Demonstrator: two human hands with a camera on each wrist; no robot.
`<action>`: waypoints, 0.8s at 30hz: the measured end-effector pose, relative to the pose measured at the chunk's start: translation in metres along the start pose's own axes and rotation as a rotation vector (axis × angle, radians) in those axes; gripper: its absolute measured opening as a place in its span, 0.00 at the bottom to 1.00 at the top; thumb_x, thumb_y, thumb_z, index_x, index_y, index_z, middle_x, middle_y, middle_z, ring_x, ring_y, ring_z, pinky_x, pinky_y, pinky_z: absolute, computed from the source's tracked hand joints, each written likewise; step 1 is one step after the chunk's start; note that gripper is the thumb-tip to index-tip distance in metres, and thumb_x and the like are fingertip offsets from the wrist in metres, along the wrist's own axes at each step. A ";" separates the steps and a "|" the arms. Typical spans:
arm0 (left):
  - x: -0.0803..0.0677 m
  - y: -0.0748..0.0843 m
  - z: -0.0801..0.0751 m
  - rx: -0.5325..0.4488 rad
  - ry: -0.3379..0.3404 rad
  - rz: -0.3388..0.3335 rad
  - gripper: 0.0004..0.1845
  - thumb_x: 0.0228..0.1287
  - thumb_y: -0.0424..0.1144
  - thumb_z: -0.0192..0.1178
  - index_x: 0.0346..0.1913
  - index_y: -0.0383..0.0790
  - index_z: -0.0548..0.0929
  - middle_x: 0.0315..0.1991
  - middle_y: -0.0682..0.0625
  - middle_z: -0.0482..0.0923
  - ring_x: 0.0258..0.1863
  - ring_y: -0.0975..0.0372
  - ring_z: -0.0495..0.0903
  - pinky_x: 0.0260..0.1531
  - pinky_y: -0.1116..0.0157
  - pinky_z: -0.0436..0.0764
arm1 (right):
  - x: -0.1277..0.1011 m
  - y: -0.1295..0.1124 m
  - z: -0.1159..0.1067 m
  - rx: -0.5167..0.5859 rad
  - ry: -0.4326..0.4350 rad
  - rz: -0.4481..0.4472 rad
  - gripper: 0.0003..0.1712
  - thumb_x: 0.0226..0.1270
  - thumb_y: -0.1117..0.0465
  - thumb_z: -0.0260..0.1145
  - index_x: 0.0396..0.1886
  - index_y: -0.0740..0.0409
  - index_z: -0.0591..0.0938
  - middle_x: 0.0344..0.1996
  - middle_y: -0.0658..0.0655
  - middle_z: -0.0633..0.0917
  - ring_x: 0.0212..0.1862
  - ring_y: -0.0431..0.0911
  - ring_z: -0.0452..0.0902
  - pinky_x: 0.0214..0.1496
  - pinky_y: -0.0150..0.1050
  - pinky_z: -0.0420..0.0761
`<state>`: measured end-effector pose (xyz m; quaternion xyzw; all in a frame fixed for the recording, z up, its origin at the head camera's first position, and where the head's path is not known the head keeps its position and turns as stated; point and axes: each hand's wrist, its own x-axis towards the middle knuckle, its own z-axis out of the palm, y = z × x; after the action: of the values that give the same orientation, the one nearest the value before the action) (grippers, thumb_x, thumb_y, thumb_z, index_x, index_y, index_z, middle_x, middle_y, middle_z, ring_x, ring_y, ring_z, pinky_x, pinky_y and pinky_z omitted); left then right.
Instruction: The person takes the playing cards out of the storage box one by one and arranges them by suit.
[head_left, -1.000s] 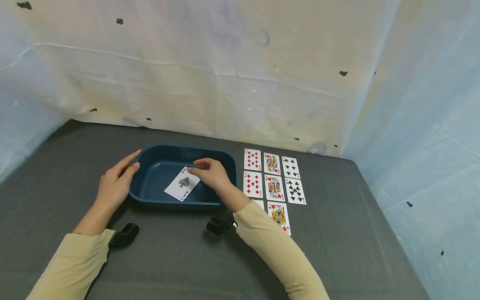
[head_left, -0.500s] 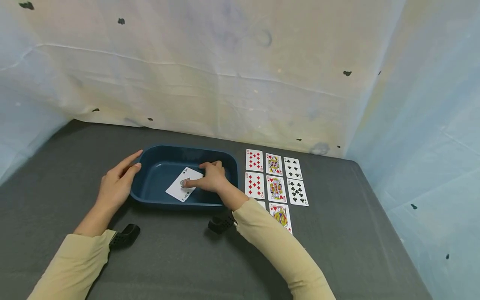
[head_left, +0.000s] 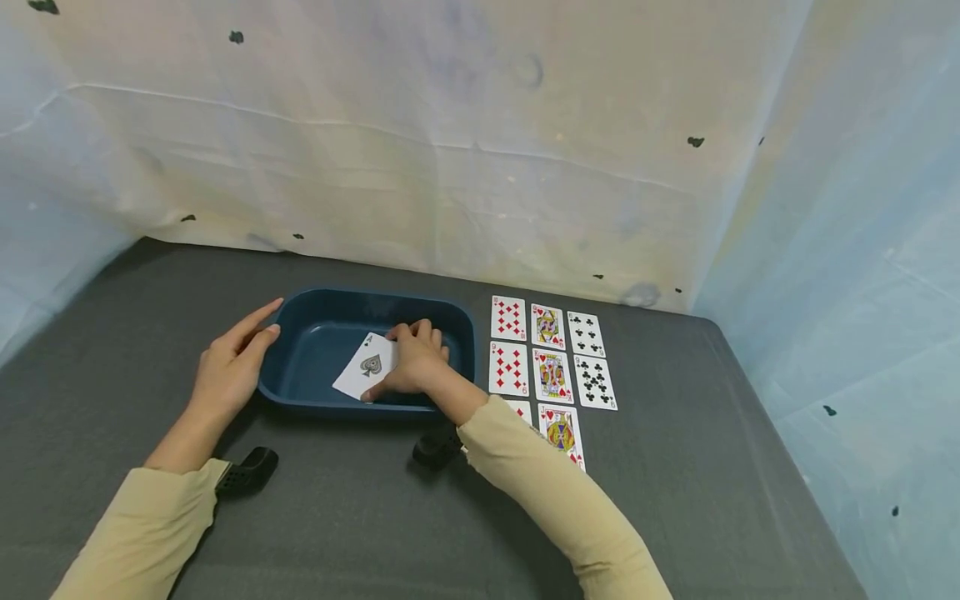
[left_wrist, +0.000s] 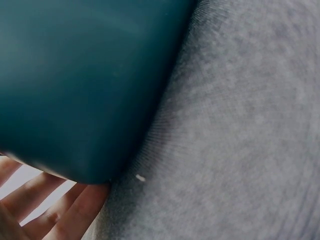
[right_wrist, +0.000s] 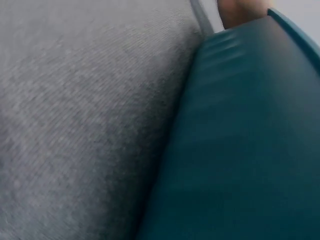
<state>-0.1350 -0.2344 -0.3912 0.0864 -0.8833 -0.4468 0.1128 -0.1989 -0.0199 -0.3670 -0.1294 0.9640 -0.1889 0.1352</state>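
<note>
In the head view a dark blue tray (head_left: 311, 350) rests on the grey table with an ace of spades playing card (head_left: 367, 367) lying inside. My left hand (head_left: 231, 367) touches the tray's left end, its fingers fairly straight; the left wrist view has those fingers (left_wrist: 75, 212) against the tray's outer side. Reaching into the tray, my right hand (head_left: 420, 364) pinches the card across its right part, thumb at the near edge and fingertips at the far one. The right wrist view shows mostly the tray's outer wall (right_wrist: 240, 135), so that grip is hidden there.
Right of the tray, face-up playing cards (head_left: 551, 377) lie in three columns, diamonds, hearts and clubs. The nearest diamond card (head_left: 520, 409) is partly behind my right forearm. A cloth backdrop (head_left: 450, 208) rises behind the table.
My right thumb has slid from the card's far corner across its middle to its near edge, and the fingers have come down at the far edge. The left hand stays put.
</note>
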 end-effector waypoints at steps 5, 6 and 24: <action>0.000 0.000 -0.001 -0.001 -0.006 0.015 0.27 0.76 0.54 0.38 0.74 0.54 0.60 0.50 0.35 0.75 0.42 0.51 0.68 0.36 0.57 0.61 | 0.002 0.002 -0.003 0.009 -0.031 0.006 0.51 0.35 0.51 0.84 0.64 0.43 0.70 0.62 0.56 0.65 0.59 0.50 0.60 0.59 0.48 0.63; 0.000 0.000 -0.001 -0.002 -0.007 0.015 0.27 0.76 0.54 0.38 0.74 0.54 0.60 0.50 0.35 0.75 0.42 0.51 0.68 0.36 0.57 0.61 | 0.002 0.003 -0.004 0.016 -0.037 0.008 0.51 0.36 0.52 0.84 0.65 0.42 0.70 0.62 0.56 0.65 0.59 0.50 0.60 0.60 0.49 0.63; 0.000 -0.001 -0.002 -0.033 -0.022 -0.010 0.27 0.76 0.55 0.38 0.74 0.55 0.59 0.60 0.32 0.71 0.54 0.42 0.69 0.45 0.45 0.65 | -0.005 0.019 -0.016 0.383 -0.017 -0.139 0.42 0.55 0.70 0.70 0.69 0.45 0.67 0.25 0.52 0.74 0.26 0.42 0.68 0.26 0.30 0.66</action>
<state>-0.1345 -0.2366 -0.3904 0.0841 -0.8764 -0.4630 0.1022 -0.2029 0.0045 -0.3589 -0.1692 0.8980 -0.3767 0.1522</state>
